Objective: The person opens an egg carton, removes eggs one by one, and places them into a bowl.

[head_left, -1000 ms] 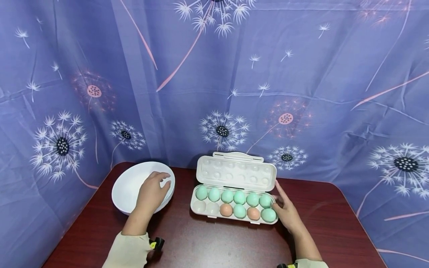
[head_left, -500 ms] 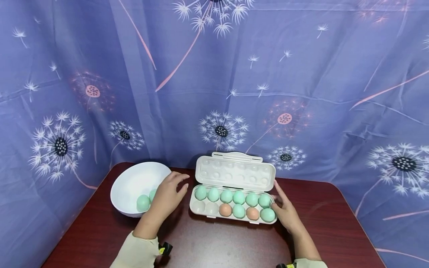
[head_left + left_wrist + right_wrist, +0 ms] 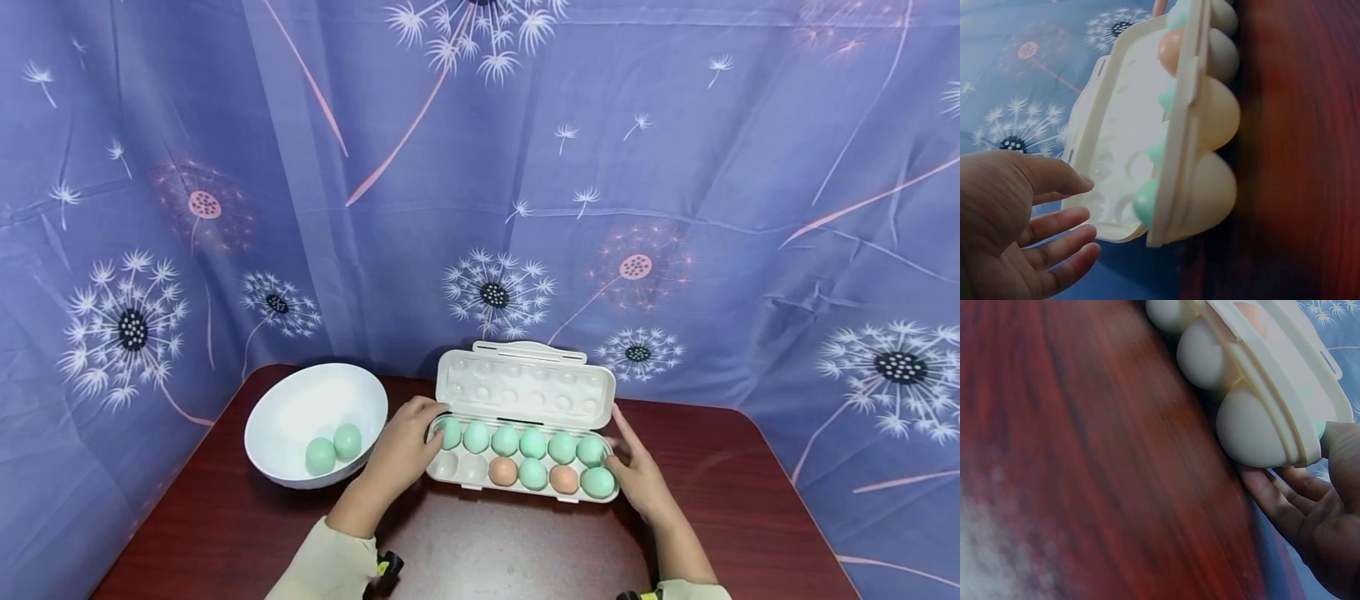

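A white plastic egg carton (image 3: 525, 387) lies with its lid raised, most cups filled by green eggs (image 3: 532, 442) and two orange-brown eggs (image 3: 502, 471). Two cups at its front left are empty. My right hand (image 3: 641, 479) holds the carton's right end; in the right wrist view the thumb is at the rim and the fingers lie along the outside, low down. Beside the carton's left end is my left hand (image 3: 405, 442), fingers loosely spread and holding nothing. The left wrist view shows a gap between this hand (image 3: 1016, 225) and the tray's edge.
Left of the carton stands a white bowl (image 3: 288, 417) with two green eggs (image 3: 320, 456) in it. The dark red wooden table (image 3: 510, 550) backs onto a blue curtain (image 3: 420, 250) printed with dandelions.
My left hand has come out of the bowl and moved right to the carton's left end, uncovering the two green eggs. My right hand has stayed at the carton's right end.
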Action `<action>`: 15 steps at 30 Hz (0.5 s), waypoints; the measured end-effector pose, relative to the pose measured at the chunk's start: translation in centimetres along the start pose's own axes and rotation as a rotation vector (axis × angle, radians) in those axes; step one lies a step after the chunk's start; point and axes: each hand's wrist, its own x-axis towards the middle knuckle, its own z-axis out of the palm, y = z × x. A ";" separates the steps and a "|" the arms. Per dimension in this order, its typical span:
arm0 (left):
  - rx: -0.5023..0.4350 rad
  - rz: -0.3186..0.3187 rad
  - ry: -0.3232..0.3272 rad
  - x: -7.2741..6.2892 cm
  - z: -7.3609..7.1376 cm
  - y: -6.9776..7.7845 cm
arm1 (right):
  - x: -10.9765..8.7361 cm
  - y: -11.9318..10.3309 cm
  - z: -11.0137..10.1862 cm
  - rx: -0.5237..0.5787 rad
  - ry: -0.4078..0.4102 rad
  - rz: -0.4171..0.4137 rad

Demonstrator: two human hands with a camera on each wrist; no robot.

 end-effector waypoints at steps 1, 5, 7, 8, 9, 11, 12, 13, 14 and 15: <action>0.004 -0.001 -0.004 0.0 0.2 0.0 | 0.0 0.0 0.0 -0.003 0.001 0.001; 0.025 -0.014 -0.031 0.3 1.1 0.1 | 0.0 0.0 0.0 -0.020 0.006 0.006; 0.024 -0.022 -0.046 0.4 1.4 0.1 | 0.0 0.1 0.0 -0.024 0.007 0.006; 0.025 -0.024 -0.053 0.4 1.6 0.1 | 0.0 0.1 0.0 -0.025 0.007 0.009; 0.027 -0.025 -0.060 0.5 1.7 0.1 | 0.0 0.1 0.0 -0.024 0.008 0.011; 0.029 -0.025 -0.074 0.5 2.1 0.0 | 0.0 0.1 0.1 -0.018 0.010 0.012; 0.029 -0.023 -0.078 0.5 2.2 -0.1 | 0.0 0.1 0.1 -0.017 0.010 0.014; 0.031 -0.021 -0.080 0.5 2.4 -0.1 | 0.0 0.1 0.1 -0.016 0.010 0.018; 0.032 -0.018 -0.081 0.4 2.5 -0.2 | 0.0 0.1 0.1 -0.016 0.011 0.019; 0.036 -0.015 -0.080 0.4 2.7 -0.3 | 0.0 0.1 0.1 -0.016 0.013 0.018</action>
